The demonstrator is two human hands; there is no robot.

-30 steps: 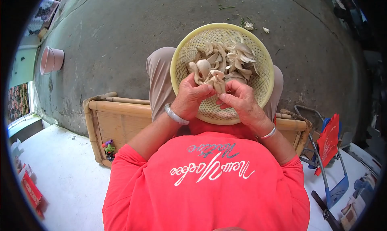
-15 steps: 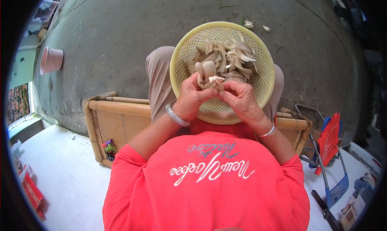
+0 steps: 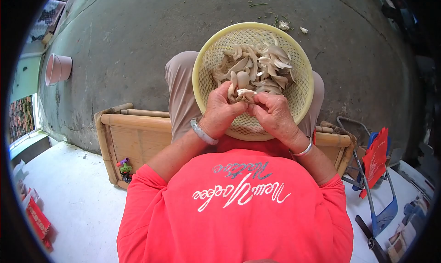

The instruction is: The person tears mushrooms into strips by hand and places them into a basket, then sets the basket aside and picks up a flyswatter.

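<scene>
Left hand (image 3: 221,107): thumb and fingers closed on a pale beige-white mushroom cluster (image 3: 240,86), gripping its left side. Right hand (image 3: 274,114): thumb and index finger pinched on the cluster's lower right edge, fingertips right next to the left thumb. Exact contact there is partly hidden by the fingers. Cluster is over the near part of a round pale-yellow plastic mesh basket (image 3: 299,85), caps pointing away from the body. Basket sits on the lap between knees in beige trousers (image 3: 183,86); loose grey-beige mushroom pieces (image 3: 275,63) are heaped inside, just beyond both hands. Thick pale bangle (image 3: 203,132) on the left wrist, thin silver-coloured bangle (image 3: 305,148) on the right. Red long-sleeved shirt (image 3: 239,231) with white and grey lettering. Light-brown bamboo seat (image 3: 138,136) extends to both sides of the person. Pink bucket (image 3: 59,70) stands on the grey concrete floor (image 3: 133,47), well left of the basket; small pale scraps (image 3: 284,26) lie on the floor beyond the basket's far rim.
</scene>
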